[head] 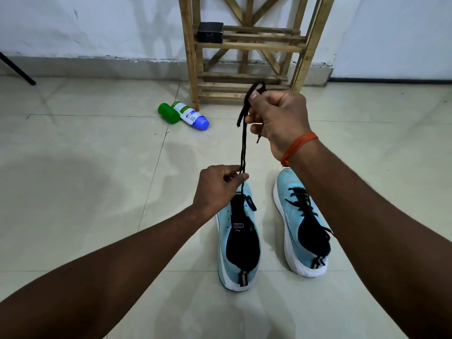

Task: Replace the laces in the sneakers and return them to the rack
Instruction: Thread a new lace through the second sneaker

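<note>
Two light blue sneakers stand side by side on the tiled floor, toes pointing away from me. The left sneaker [238,243] has bare eyelets; the right sneaker [300,223] is threaded with a black lace. A loose black lace [243,145] hangs taut above the left sneaker. My right hand [276,121] grips its upper part, folded over near the thumb. My left hand [220,187] pinches the lace lower down, just above the left sneaker's toe. The wooden rack [247,45] stands against the wall behind.
A small black box [209,32] sits on the rack's middle shelf. A green-capped bottle [186,115] lies on the floor left of the rack. A black stand leg [17,69] reaches the floor at far left.
</note>
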